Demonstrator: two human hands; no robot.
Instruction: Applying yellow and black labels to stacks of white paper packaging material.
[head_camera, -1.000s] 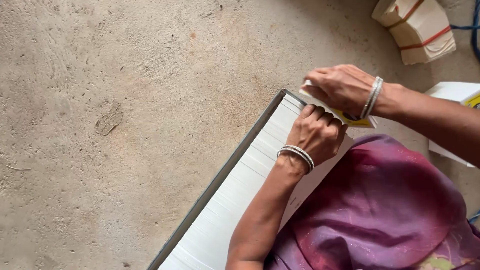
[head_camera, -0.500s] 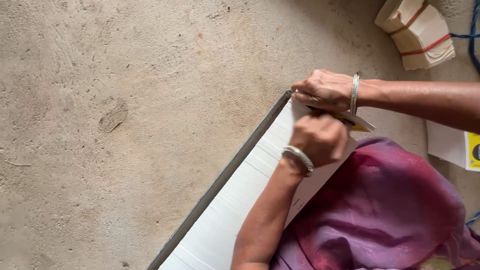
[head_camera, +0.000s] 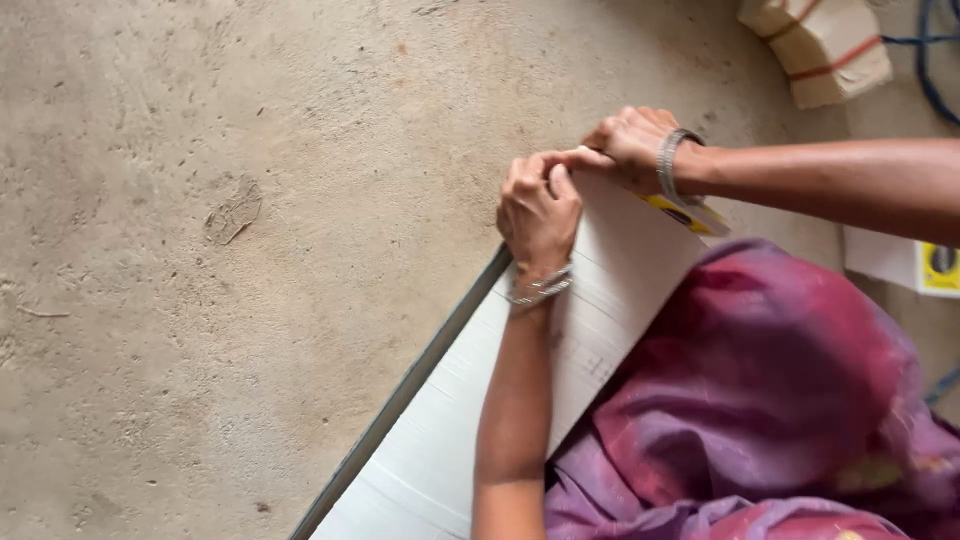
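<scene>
A long white flat box (head_camera: 480, 420) with a dark grey edge lies slantwise on the concrete floor. My left hand (head_camera: 538, 212) reaches up from below and curls over the box's far end, fingers bent, with silver bangles on the wrist. My right hand (head_camera: 625, 145) comes in from the right and pinches the same end, its fingertips touching those of my left hand. A white flap with a yellow and black label (head_camera: 685, 215) sticks out under my right wrist. The box's end is hidden under both hands.
A purple garment (head_camera: 760, 400) covers the near right part of the box. A tan bundle with orange-red bands (head_camera: 820, 45) sits top right, with a blue cable (head_camera: 935, 70) beside it. A white box with a yellow label (head_camera: 905, 262) lies at the right edge.
My left hand has slid up the box to its far end and now meets my right hand's fingertips. My right hand has shifted slightly left over the end.
</scene>
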